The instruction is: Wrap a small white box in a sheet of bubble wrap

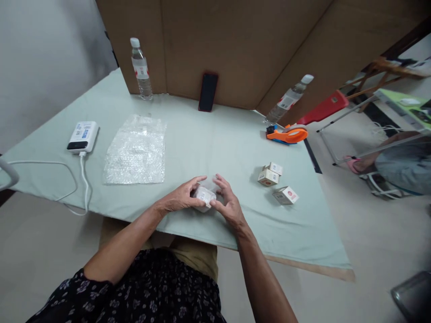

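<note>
In the head view, we have both hands at the front edge of the cloth-covered table, around the middle of its length. Between them sits our small clear-wrapped packet [204, 196]. Our left hand [180, 196] clasps it from the left, thumb along the near side and fingers round the far side. Our right hand [230, 204] has its thumb at the packet's near right corner, its fingers curved and spread apart from the thumb.

To the left of our hands, a bubble-wrap sheet [136, 152] lies flat. Nearer the table's left end is a white power bank [83, 137] with a cable [84, 181] plugged in. Along the back edge, against the cardboard screen [235, 45], stand a bottle [140, 69] at the left, a phone [208, 92] and another bottle [288, 101] towards the right. By the right edge we see an orange tape dispenser [289, 134] and, nearer us, three small boxes [269, 177].
</note>
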A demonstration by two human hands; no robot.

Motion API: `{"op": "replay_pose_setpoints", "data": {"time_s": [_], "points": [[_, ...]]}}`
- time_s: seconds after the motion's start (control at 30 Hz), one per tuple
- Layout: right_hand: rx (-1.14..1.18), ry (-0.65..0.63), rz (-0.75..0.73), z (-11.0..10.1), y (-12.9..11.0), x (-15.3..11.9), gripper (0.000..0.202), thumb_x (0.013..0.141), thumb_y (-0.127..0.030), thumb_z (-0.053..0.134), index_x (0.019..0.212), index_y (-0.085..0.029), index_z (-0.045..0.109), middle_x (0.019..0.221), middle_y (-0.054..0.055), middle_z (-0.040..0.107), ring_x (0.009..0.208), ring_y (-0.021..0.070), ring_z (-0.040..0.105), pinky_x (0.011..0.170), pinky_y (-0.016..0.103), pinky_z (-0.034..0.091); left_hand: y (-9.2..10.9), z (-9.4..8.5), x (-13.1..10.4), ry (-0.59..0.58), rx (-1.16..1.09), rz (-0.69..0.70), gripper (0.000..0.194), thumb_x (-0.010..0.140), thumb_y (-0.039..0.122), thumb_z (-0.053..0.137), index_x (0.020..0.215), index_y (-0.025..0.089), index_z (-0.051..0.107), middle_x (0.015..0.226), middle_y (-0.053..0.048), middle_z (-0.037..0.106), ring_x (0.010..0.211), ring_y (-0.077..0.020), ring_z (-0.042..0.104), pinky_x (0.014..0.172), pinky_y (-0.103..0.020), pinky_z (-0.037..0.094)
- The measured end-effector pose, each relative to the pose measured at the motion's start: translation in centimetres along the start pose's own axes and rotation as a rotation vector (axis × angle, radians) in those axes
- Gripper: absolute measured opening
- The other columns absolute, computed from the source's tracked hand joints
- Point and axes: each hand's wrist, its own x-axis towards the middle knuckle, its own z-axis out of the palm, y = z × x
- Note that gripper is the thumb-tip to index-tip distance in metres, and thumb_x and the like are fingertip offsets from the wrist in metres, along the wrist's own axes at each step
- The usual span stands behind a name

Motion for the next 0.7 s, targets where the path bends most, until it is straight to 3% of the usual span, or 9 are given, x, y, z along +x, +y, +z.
{"op": "replay_pose_setpoints", "data": {"time_s": [0.1, 0.17, 0.33, 0.5, 0.7], "points": [[0.131, 0.02, 0.064, 0.0, 0.4, -0.2, 0.102, 0.071, -0.063, 0.079, 0.154, -0.03, 0.03, 0.154, 0.018, 0.042, 0.137, 0.0325, 0.049, 0.109, 0.052, 0.043, 0.1, 0.2, 0.3, 0.021, 0.013, -0.018, 0.097, 0.072, 0.028, 0.079, 0.156, 0.016, 0.03, 0.126, -0.016, 0.064, 0.113, -0.0268, 0.062, 0.102, -0.046, 0.046], [0.12, -0.018, 0.117, -0.1, 0.3, -0.1, 0.111, 0.067, -0.059, 0.083, 0.156, -0.027, 0.026, 0.142, 0.018, 0.052, 0.122, 0.0295, 0.059, 0.103, 0.048, 0.048, 0.3, 0.5, 0.3, 0.061, 0.035, -0.04, 0.098, 0.074, 0.03, 0.078, 0.156, 0.015, 0.028, 0.118, -0.014, 0.066, 0.105, -0.0254, 0.064, 0.098, -0.045, 0.048], [0.15, 0.001, 0.196, 0.3, -0.6, 0.7, 0.105, 0.065, -0.049, 0.087, 0.153, -0.026, 0.033, 0.12, 0.01, 0.061, 0.093, 0.0195, 0.065, 0.085, 0.037, 0.055, 0.8, 1.0, -0.2, 0.183, 0.075, -0.035, 0.089, 0.078, 0.03, 0.072, 0.155, 0.012, 0.031, 0.123, -0.016, 0.063, 0.108, -0.025, 0.061, 0.099, -0.042, 0.047], [0.286, -0.008, 0.291, 1.0, -0.8, 1.4, 0.102, 0.061, -0.046, 0.089, 0.148, -0.023, 0.041, 0.115, 0.009, 0.065, 0.093, 0.0205, 0.067, 0.082, 0.035, 0.056, 0.4, 0.1, -0.6, 0.1, 0.015, -0.002, 0.093, 0.078, 0.03, 0.072, 0.157, 0.013, 0.025, 0.123, -0.016, 0.062, 0.109, -0.0248, 0.06, 0.095, -0.041, 0.049], [0.244, -0.047, 0.302, 0.3, -0.6, 2.3, 0.087, 0.064, -0.05, 0.086, 0.139, -0.02, 0.052, 0.112, 0.009, 0.069, 0.094, 0.0213, 0.068, 0.085, 0.037, 0.056, -0.4, 0.0, -0.1, 0.176, -0.087, 0.007, 0.088, 0.077, 0.029, 0.074, 0.153, 0.014, 0.033, 0.115, -0.012, 0.062, 0.1, -0.0203, 0.062, 0.09, -0.036, 0.05]]}}
